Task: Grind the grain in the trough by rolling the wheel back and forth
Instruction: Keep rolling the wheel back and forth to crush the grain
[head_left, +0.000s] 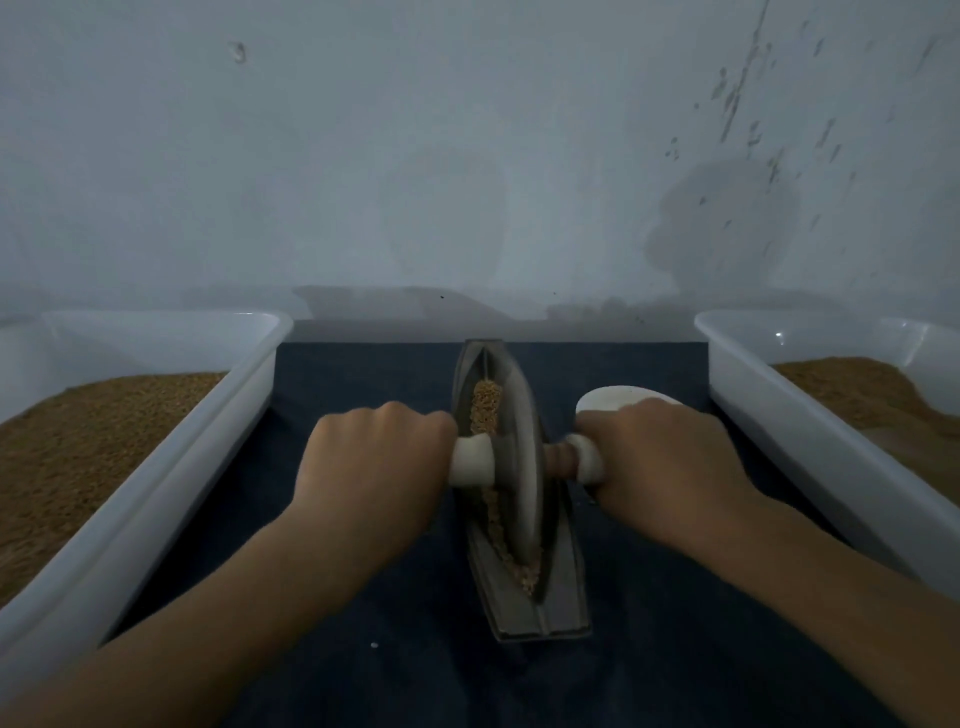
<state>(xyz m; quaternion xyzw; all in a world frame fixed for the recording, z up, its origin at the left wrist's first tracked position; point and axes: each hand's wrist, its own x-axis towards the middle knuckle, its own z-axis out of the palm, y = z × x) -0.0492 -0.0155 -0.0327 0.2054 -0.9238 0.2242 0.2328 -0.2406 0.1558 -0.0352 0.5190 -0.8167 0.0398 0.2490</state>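
A narrow boat-shaped metal trough (563, 603) lies lengthwise on a dark blue cloth, running away from me. Tan grain (485, 405) fills its groove, and more shows near the front end. A grey metal wheel (522, 467) stands upright in the groove near the trough's middle, with a pale wooden axle handle (470, 460) sticking out on both sides. My left hand (374, 467) grips the left handle. My right hand (660, 462) grips the right handle, whose brown ribbed neck meets the wheel.
A white plastic tub (171, 462) holding brown grain stands at the left, and a second white tub (810, 421) with brown grain stands at the right. A white scoop-like object (618, 397) lies behind my right hand. A pale wall rises just behind the cloth (363, 649).
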